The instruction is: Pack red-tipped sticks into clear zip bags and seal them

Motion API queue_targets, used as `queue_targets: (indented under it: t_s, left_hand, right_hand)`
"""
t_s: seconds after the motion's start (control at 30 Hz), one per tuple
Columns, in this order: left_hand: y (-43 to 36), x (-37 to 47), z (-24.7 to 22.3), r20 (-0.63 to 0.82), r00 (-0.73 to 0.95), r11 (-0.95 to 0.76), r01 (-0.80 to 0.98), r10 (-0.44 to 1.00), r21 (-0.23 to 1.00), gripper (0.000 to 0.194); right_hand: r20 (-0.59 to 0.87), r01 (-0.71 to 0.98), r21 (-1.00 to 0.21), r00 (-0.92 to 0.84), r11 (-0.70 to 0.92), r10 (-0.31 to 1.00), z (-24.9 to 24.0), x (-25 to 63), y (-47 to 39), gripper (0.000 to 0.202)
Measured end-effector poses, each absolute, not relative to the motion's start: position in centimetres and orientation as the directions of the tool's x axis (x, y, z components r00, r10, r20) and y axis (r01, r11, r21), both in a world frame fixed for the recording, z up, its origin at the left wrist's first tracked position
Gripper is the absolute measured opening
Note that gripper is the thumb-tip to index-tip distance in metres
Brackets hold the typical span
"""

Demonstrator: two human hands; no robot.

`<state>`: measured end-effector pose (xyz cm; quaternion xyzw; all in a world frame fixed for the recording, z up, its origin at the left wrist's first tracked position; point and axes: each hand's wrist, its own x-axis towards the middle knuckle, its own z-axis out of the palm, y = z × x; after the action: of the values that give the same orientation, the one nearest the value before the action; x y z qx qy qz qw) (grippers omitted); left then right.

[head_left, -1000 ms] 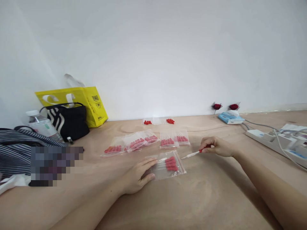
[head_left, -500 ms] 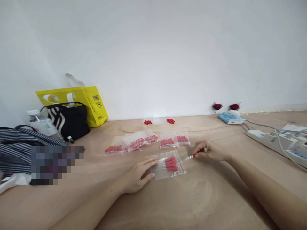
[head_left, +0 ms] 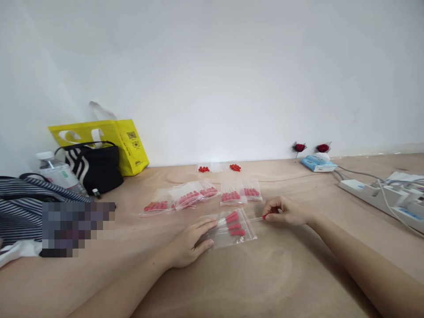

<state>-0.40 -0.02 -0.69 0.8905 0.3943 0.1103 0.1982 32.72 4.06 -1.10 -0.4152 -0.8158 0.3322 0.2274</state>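
Observation:
My left hand (head_left: 194, 243) lies with fingers spread on the closed end of a clear zip bag (head_left: 221, 242) on the table. Inside the bag are droppers with red bulbs (head_left: 235, 226) on thin clear tubes, which point toward my left fingers. At the bag's right-hand mouth, my right hand (head_left: 280, 211) pinches a dropper (head_left: 264, 217) by its red bulb. Its clear tube points left to the bag's edge; whether the tip is inside I cannot tell. My curled fingers hide part of the bulb.
Behind are more bags of droppers (head_left: 188, 198) and two side by side (head_left: 231, 196). Small red pieces (head_left: 235, 168) lie near the wall. A yellow bag (head_left: 132, 154), black pouch (head_left: 99, 170) and bottle (head_left: 59, 172) stand left. A tissue pack (head_left: 318, 164) and power strip (head_left: 371, 194) are right.
My right hand has shifted slightly left toward the bag's mouth. The droppers in the bag have spread apart, with fewer bulbs showing. The left hand has stayed put.

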Motion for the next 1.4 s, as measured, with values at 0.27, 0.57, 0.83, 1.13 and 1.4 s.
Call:
queue_targets:
  t_s: [0.27, 0.57, 0.83, 1.13, 1.4]
  left_hand:
    - [0.0, -0.3, -0.6, 0.035, 0.663, -0.607, 0.661, 0.748, 0.441, 0.042]
    - [-0.2, -0.2, -0.3, 0.071, 0.668, -0.615, 0.633, 0.741, 0.469, 0.048]
    - [-0.1, -0.3, -0.6, 0.067, 0.672, -0.620, 0.634, 0.737, 0.462, 0.048]
    - [0.1, -0.4, -0.6, 0.053, 0.703, -0.650, 0.623, 0.709, 0.434, 0.044]
    - [0.1, -0.3, -0.2, 0.031, 0.744, -0.686, 0.598, 0.668, 0.415, 0.039]
  right_hand:
    - [0.143, 0.454, -0.772, -0.558, 0.445, 0.818, -1.1, 31.1, 4.0, 0.024]
    - [0.182, 0.192, -0.931, -0.490, 0.309, 0.853, -3.6, 26.6, 3.8, 0.027]
    - [0.121, 0.114, -0.979, -0.356, 0.172, 0.927, -3.9, 25.0, 3.7, 0.032]
    - [0.320, 0.311, -0.874, -0.207, 0.372, 0.925, -4.3, 24.0, 2.4, 0.019]
    - [0.128, 0.246, -0.925, -0.518, 0.290, 0.846, -3.8, 26.1, 3.0, 0.022]
